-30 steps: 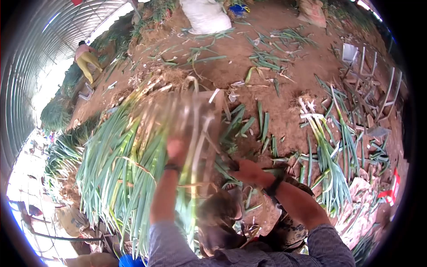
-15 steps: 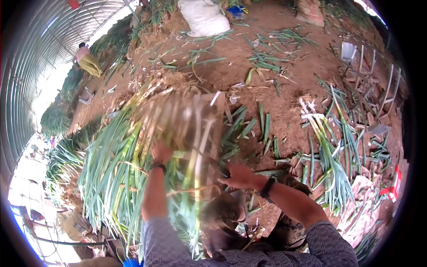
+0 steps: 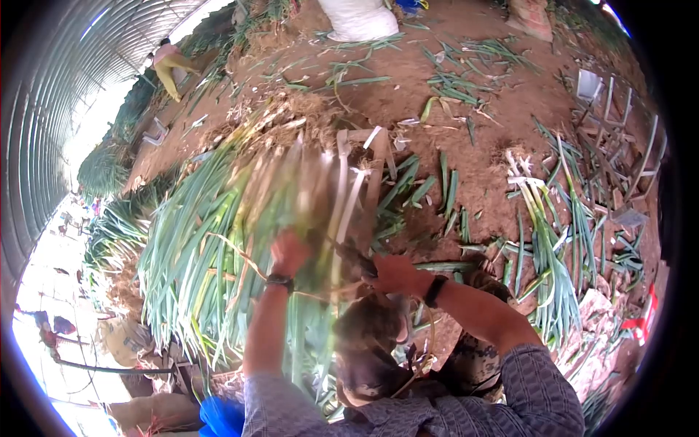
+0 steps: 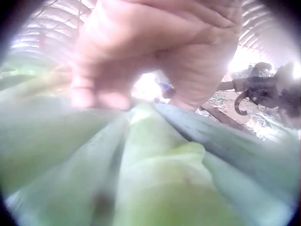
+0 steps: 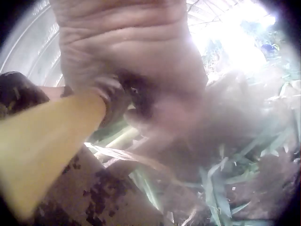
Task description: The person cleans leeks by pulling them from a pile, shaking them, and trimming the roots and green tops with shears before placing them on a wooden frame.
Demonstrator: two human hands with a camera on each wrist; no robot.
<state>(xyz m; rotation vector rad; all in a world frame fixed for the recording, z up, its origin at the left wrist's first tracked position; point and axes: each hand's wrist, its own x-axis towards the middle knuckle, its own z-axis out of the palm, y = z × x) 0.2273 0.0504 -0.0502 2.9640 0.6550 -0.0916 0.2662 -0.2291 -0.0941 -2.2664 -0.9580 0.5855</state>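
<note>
My left hand [image 3: 289,253] lies on green stalks with pale lower ends [image 3: 218,226]; in the left wrist view the fingers and thumb of that hand [image 4: 150,56] curl round the leaves [image 4: 160,174]. To its right, my right hand [image 3: 399,275] grips a dark tool [image 3: 354,258] whose far end is blurred. A thin yellowish strip hangs below that hand in the head view. The right wrist view shows my right hand [image 5: 131,56] curled, with a broad yellow strip [image 5: 51,141] running from it; the tool's shape cannot be told there.
A wooden frame [image 3: 376,175] stands beside the stalks. Another bundle [image 3: 539,240] lies on the soil at right, near metal-legged stools [image 3: 615,138]. A white sack [image 3: 360,18] is at the top; another person [image 3: 171,65] bends at upper left. Cut leaves litter the ground.
My left hand has shifted right and slightly up over the stalks since half a second ago. The head view has shifted slightly. The person at upper left has changed posture.
</note>
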